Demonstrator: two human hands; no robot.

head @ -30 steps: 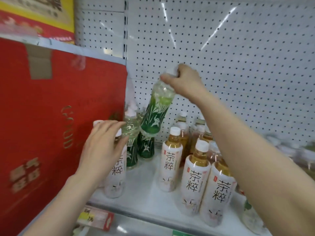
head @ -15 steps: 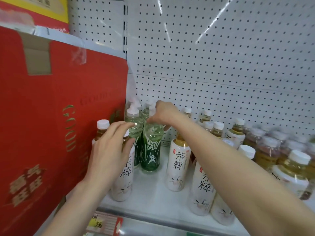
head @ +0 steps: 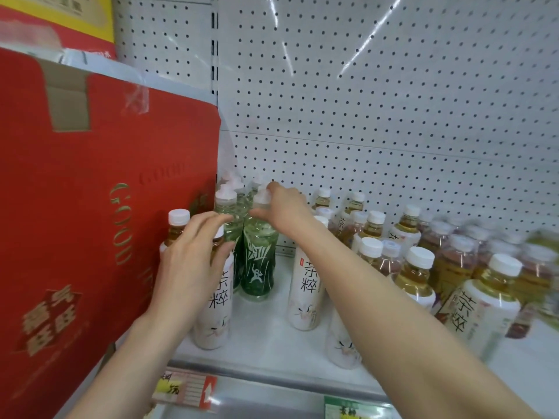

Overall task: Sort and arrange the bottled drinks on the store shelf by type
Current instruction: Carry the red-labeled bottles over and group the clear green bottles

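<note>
A green-labelled bottle (head: 258, 264) stands upright on the white shelf (head: 272, 337), in front of other green bottles (head: 225, 207) at the back left. My right hand (head: 284, 207) pinches its white cap from above. My left hand (head: 193, 261) lies with fingers spread over the top of a white-labelled tea bottle (head: 216, 309) near the shelf's front left. A second tea bottle (head: 305, 291) stands just right of the green one, under my right forearm.
A big red carton (head: 99, 225) walls off the left side, with one tea bottle (head: 177, 225) against it. Several more tea bottles (head: 417, 267) crowd the right half of the shelf. Pegboard (head: 363, 116) forms the back. Price tags (head: 184, 388) line the front edge.
My right hand carried the green bottle down from mid-air and stood it on the shelf beside the other green bottles. My left hand stayed on the tea bottle.
</note>
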